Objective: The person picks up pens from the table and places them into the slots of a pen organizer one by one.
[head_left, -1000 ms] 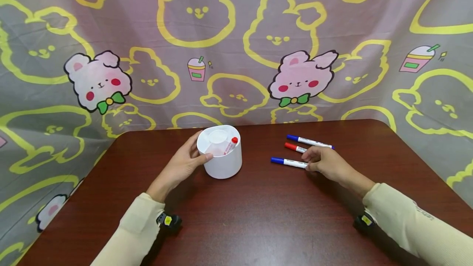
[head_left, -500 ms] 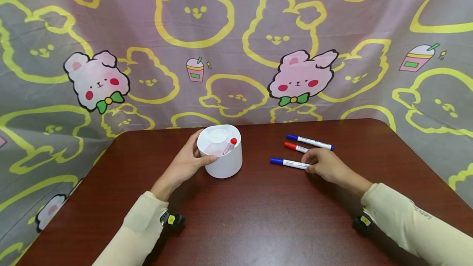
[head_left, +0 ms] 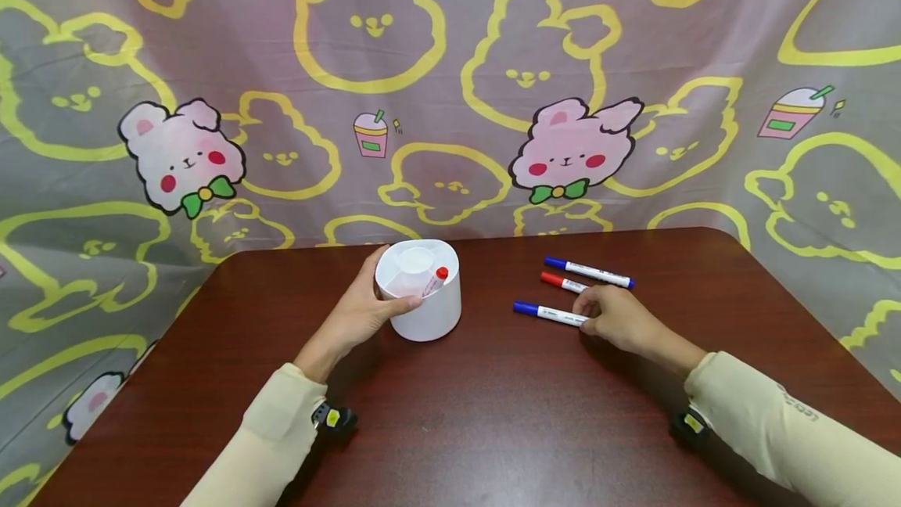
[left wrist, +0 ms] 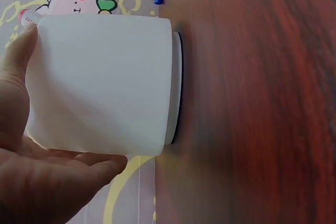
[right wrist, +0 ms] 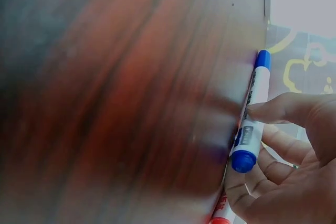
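Observation:
A white round pen holder (head_left: 428,318) stands on the table with a red-capped marker (head_left: 438,278) leaning inside it. My left hand (head_left: 352,315) grips its left side, the thumb over the front rim. The left wrist view shows the fingers along one side of the holder (left wrist: 105,82). To the right, my right hand (head_left: 622,321) pinches the end of a blue-capped whiteboard marker (head_left: 545,311) lying on the table. In the right wrist view, the thumb lies on this marker's barrel (right wrist: 258,90) and the fingers curl behind it.
Just behind the right hand lie a red-capped marker (head_left: 556,279), partly covered by it, and another blue-capped marker (head_left: 598,273). The dark brown table (head_left: 479,413) ends at a patterned cloth (head_left: 450,116) hanging behind.
The left thumb has slid a little to the right along the holder's rim. The marker inside has shifted slightly left. My right hand keeps almost the same place at the near blue-capped marker.

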### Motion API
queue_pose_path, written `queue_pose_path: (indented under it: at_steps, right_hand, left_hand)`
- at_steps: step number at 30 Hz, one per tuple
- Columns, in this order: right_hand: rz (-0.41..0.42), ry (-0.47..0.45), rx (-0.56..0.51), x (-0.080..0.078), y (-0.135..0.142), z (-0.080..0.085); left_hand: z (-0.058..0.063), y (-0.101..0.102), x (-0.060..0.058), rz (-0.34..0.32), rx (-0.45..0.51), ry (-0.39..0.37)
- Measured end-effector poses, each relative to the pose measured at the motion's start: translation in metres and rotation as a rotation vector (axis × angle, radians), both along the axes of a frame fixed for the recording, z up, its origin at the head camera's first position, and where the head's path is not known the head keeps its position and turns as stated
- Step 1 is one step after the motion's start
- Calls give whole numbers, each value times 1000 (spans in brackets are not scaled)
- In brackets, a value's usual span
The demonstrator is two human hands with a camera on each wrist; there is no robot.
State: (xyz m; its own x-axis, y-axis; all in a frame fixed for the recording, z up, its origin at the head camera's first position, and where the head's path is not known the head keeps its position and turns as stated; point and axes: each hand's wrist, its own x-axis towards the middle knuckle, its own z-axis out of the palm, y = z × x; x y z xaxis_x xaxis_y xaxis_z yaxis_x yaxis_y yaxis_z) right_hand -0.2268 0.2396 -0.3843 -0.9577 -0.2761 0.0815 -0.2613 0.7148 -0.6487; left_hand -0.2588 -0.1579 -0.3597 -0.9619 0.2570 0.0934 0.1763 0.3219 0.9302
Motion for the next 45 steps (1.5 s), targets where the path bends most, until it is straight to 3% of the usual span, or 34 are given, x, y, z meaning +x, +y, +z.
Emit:
queue_pose_path:
  at_steps: [8,15,21,29,45]
  right_hand:
    - [-12,-20,-29,-1,3,2]
    - [-74,-16,-53,0,4,9]
    - [-139,-57,-156,-1,3,13]
    - [-205,-36,-252,-2,2,19]
    - [-140,-63,-690,-1,-3,24]
  left_hand:
    - [1,-1,0,-16,16,25]
    - [2,-4,0,-51,56,13]
    - [3,-7,2,-71,88,-8]
    - [2,-13,1,-90,94,-20]
    - [2,-19,1,-110,68,-17]
